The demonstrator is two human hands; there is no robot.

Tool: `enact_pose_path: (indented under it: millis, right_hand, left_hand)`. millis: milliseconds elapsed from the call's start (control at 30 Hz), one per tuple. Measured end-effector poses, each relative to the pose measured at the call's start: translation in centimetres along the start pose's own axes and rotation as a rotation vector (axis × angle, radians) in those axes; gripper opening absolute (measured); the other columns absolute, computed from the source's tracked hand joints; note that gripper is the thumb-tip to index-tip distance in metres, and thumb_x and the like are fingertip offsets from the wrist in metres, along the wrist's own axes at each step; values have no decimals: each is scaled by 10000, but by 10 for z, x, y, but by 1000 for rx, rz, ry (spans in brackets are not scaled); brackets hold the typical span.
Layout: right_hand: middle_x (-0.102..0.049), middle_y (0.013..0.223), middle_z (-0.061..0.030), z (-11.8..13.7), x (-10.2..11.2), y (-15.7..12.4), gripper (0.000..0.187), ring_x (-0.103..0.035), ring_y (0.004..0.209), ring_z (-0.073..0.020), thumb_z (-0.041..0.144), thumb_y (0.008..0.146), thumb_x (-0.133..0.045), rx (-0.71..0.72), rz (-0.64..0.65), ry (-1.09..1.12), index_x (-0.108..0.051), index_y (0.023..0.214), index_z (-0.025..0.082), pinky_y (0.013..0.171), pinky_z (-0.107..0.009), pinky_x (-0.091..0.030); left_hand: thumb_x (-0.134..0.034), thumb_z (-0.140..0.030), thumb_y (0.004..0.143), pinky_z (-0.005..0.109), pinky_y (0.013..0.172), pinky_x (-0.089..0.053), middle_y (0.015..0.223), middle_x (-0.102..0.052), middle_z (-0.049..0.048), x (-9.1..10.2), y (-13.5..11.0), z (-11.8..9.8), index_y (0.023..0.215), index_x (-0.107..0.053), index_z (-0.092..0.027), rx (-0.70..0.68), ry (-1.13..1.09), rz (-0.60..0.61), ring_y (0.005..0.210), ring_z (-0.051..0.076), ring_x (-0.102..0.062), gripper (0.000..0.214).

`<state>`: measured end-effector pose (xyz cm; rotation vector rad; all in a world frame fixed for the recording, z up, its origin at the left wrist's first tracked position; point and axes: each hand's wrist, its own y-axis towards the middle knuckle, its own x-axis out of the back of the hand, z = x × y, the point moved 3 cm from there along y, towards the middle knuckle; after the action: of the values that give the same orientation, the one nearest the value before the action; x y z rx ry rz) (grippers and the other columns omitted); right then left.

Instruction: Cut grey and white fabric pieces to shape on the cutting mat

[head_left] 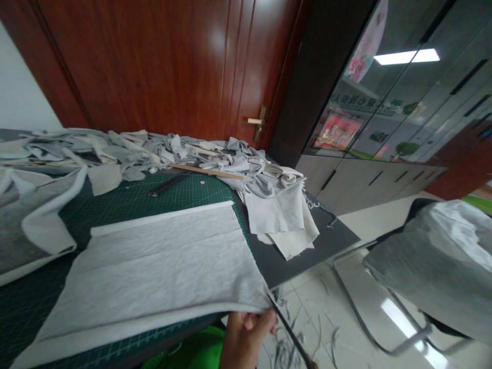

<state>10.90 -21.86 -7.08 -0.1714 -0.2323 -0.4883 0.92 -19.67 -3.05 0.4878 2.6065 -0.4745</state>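
A light grey fabric piece [165, 266] with folded long edges lies flat, its near right corner lifted by my left hand [251, 328]. The left thumb presses on that corner, with the fingers curled beneath. Dark scissors [290, 333] meet the fabric's right edge beside the thumb. Their blades slant down to the bottom edge of the view, where the handles are cut off. My right hand is out of view.
A green cutting mat [196, 189] covers the table. Fabric scraps [172, 148], a wooden ruler [207, 170] and a black tool [167, 184] lie behind. Stacked cloth [280, 210] sits right, grey fabric [31, 225] left. A loaded chair [434, 261] and floor offcuts [286, 353] are rightward.
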Motion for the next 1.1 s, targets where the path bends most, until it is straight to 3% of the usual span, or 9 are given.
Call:
enact_pose_path:
  millis: [233, 367, 700, 900, 1000, 1100]
  right_hand:
    - [-384, 465, 66, 2, 4, 2, 265, -395, 485, -62, 202, 684, -589, 62, 51, -80, -518, 431, 173, 497, -227, -223]
    - [-393, 454, 69, 3, 4, 1, 257, -392, 473, -61, 195, 677, -602, 78, 76, -138, -526, 433, 173, 500, -228, -201]
    - [-374, 446, 67, 5, 17, 3, 269, -473, 472, -81, 198, 707, -580, 61, 89, -298, -512, 446, 195, 466, -178, -288]
    - [-458, 483, 50, 12, 20, 4, 275, -566, 543, -114, 239, 728, -591, 28, 74, -363, -556, 459, 192, 500, -191, -377]
    - [-548, 549, 42, 17, 26, -5, 249, -638, 643, -154, 290, 772, -610, 7, 63, -375, -644, 544, 197, 518, -193, -419]
    - [-656, 704, 28, 21, 48, -31, 200, -678, 745, -172, 347, 855, -629, -29, 42, -379, -730, 759, 204, 533, -192, -473]
  left_hand:
    - [-855, -415, 684, 388, 701, -505, 614, -649, 31, 1, 0, 5, 742, -696, -201, 2, 30, 13, 640, 241, -638, 273]
    - [-862, -429, 683, 379, 679, -500, 589, -648, 34, 1, 2, 11, 642, -670, -195, 3, 41, 15, 613, 226, -621, 306]
    - [-903, -457, 617, 320, 603, -487, 585, -665, 39, 0, 7, 23, 690, -715, -169, 14, 18, -4, 602, 212, -629, 351]
    - [-892, -476, 616, 325, 610, -494, 581, -655, 36, 1, 7, 25, 660, -687, -184, 20, 19, -13, 624, 227, -642, 359]
    - [-882, -489, 624, 328, 627, -491, 588, -652, 33, 1, 8, 25, 644, -657, -194, 21, 26, -15, 638, 227, -637, 372]
    - [-880, -467, 626, 320, 652, -475, 570, -626, 26, 0, 8, 25, 574, -608, -201, 20, 32, -13, 652, 221, -621, 384]
